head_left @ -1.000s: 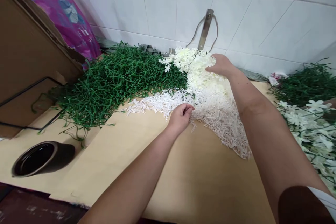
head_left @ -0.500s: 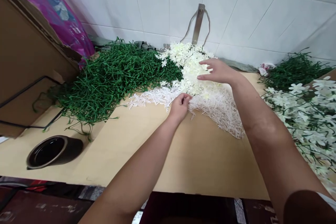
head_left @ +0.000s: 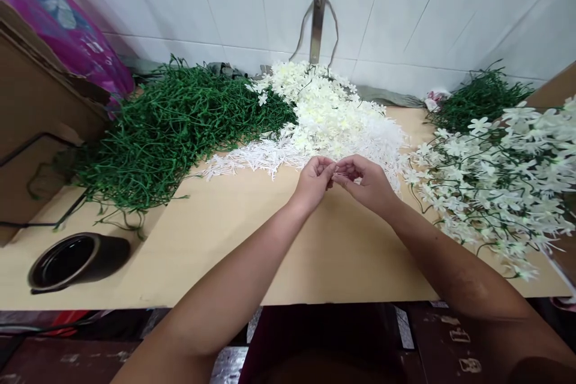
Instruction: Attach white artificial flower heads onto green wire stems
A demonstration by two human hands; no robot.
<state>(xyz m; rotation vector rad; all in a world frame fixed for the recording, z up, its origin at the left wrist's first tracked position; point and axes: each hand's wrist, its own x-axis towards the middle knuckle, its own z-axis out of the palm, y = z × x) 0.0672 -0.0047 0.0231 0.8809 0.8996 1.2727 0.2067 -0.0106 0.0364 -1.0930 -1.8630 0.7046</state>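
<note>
My left hand [head_left: 312, 183] and my right hand [head_left: 369, 185] meet at the middle of the board, fingertips touching. Both are closed in a pinch. Something small and pale shows between the fingertips, too small to name. Just behind them lies a heap of thin white plastic strands [head_left: 256, 157], spreading to both sides. On top of and beyond it is a pile of loose cream-white artificial flower heads [head_left: 324, 108]. To the left of these spreads a large mound of green artificial stems [head_left: 180, 120].
White flowers on green stems [head_left: 499, 186] lie at the right, with more green stems [head_left: 483, 99] behind. A dark round pot [head_left: 78, 261] lies tilted at the front left. A cardboard box [head_left: 36, 126] borders the left side; a tiled wall [head_left: 387, 12] with a metal strip [head_left: 317, 27] stands behind.
My right hand has come down from over the flower heads to my left hand, its open fingers now closed in a pinch. The camera view has shifted to the right.
</note>
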